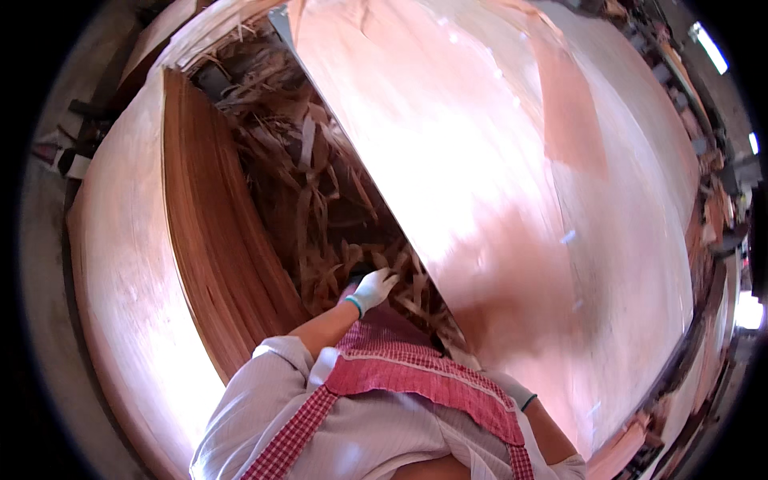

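Note:
My left hand (374, 290), in a white glove with a teal cuff, hangs in the gap in front of my red checked apron (400, 376). Its fingers are loosely stretched, and nothing shows in them. Low at my right side, my right hand (512, 390) is gloved too; the apron hides its fingers. Closest to that hand lies a broad pale wood veneer sheet (400, 136), its straight edge running along the gap. To the left stands a thick stack of veneer sheets (228, 232), with reddish-brown layered edges and a pale top.
Torn veneer strips (312, 176) litter the floor between the two stacks. A darker veneer patch (566, 112) lies on the right-hand sheets. Wood scraps (712, 208) are heaped along the far right, and more boards (156, 44) stand at the upper left.

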The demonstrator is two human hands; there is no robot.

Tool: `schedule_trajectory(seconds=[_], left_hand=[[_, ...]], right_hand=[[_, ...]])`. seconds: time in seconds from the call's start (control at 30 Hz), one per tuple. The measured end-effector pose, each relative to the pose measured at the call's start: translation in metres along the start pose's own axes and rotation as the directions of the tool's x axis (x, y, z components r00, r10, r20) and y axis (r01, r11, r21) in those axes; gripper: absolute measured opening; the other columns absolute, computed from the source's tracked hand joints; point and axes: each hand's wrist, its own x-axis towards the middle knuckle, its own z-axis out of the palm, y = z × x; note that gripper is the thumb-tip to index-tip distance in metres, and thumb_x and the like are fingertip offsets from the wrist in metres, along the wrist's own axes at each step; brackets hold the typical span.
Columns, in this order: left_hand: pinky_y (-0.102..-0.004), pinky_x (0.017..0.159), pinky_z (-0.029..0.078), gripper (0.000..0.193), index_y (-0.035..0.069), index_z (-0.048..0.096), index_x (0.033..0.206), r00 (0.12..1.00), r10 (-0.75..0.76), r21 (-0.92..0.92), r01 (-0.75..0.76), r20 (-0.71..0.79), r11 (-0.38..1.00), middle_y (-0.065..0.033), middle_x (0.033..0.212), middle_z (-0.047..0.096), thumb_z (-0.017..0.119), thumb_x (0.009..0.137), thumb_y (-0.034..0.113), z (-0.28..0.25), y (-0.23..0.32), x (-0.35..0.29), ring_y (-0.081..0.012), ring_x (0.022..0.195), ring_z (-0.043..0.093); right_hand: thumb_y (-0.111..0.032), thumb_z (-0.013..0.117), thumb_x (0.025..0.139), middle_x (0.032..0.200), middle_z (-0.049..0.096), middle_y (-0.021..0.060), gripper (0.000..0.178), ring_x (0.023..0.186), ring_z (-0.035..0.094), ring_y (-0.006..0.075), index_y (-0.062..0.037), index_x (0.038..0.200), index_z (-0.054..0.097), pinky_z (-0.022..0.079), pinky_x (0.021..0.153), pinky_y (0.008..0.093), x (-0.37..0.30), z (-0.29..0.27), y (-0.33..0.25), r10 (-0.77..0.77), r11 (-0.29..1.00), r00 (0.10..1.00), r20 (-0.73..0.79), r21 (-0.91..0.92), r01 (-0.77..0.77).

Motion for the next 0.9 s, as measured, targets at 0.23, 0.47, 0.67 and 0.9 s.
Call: schedule_trajectory(seconds=[0.23, 0.47, 0.67, 0.9], left_hand=[[-0.0414, 0.086, 0.047, 0.036, -0.002, 0.064, 0.106, 0.910, -0.250, -0.479, 0.067, -0.330, 0.875, -0.0232, 0.102, 0.066, 0.053, 0.095, 0.030, -0.100, -0.127, 0.069, -0.0388, 0.100, 0.061], [-0.0413, 0.077, 0.049, 0.031, -0.003, 0.064, 0.101, 0.857, -0.092, -0.336, -0.099, -0.506, 0.937, -0.0248, 0.092, 0.065, 0.054, 0.093, 0.025, -0.333, -0.178, 0.088, -0.0394, 0.090, 0.063], [-0.0285, 0.069, 0.050, 0.024, -0.003, 0.065, 0.103, 0.726, -0.315, -0.649, -0.232, -0.611, 0.725, -0.0079, 0.082, 0.067, 0.053, 0.095, 0.016, -0.467, -0.234, 0.087, -0.0147, 0.073, 0.063], [-0.0326, 0.110, 0.031, 0.059, 0.000, 0.034, 0.141, 0.583, -0.096, -0.514, -0.613, -0.807, 0.601, -0.0128, 0.140, 0.044, 0.062, 0.090, 0.005, -0.631, -0.138, 0.098, -0.0203, 0.132, 0.040]], right_hand=[[-0.022, 0.060, 0.090, 0.114, 0.066, 0.0148, 0.037, 0.102, 0.060, 0.0236, -0.0043, 0.122, 0.058, 0.045, 0.091, 0.0353, 0.060, -0.067, -0.188, 0.013, 0.997, 0.998, 0.065, -0.076, -0.008], [-0.022, 0.064, 0.087, 0.096, 0.068, 0.0146, 0.028, 0.085, 0.063, 0.0216, -0.0009, 0.105, 0.062, 0.048, 0.078, 0.0346, 0.183, -0.127, -0.381, -0.235, 0.971, 0.889, -0.394, -0.142, 0.193], [-0.028, 0.059, 0.089, 0.078, 0.062, 0.0258, 0.031, 0.070, 0.062, 0.0365, 0.0025, 0.092, 0.064, 0.046, 0.064, 0.0422, 0.278, -0.163, -0.576, -0.410, 0.882, 0.823, -0.392, -0.401, 0.248], [-0.028, 0.060, 0.088, 0.080, 0.063, 0.0245, 0.029, 0.074, 0.064, 0.0348, -0.0006, 0.096, 0.067, 0.048, 0.066, 0.0404, 0.400, -0.211, -0.677, -0.410, 0.870, 0.844, -0.344, -0.424, 0.250]])
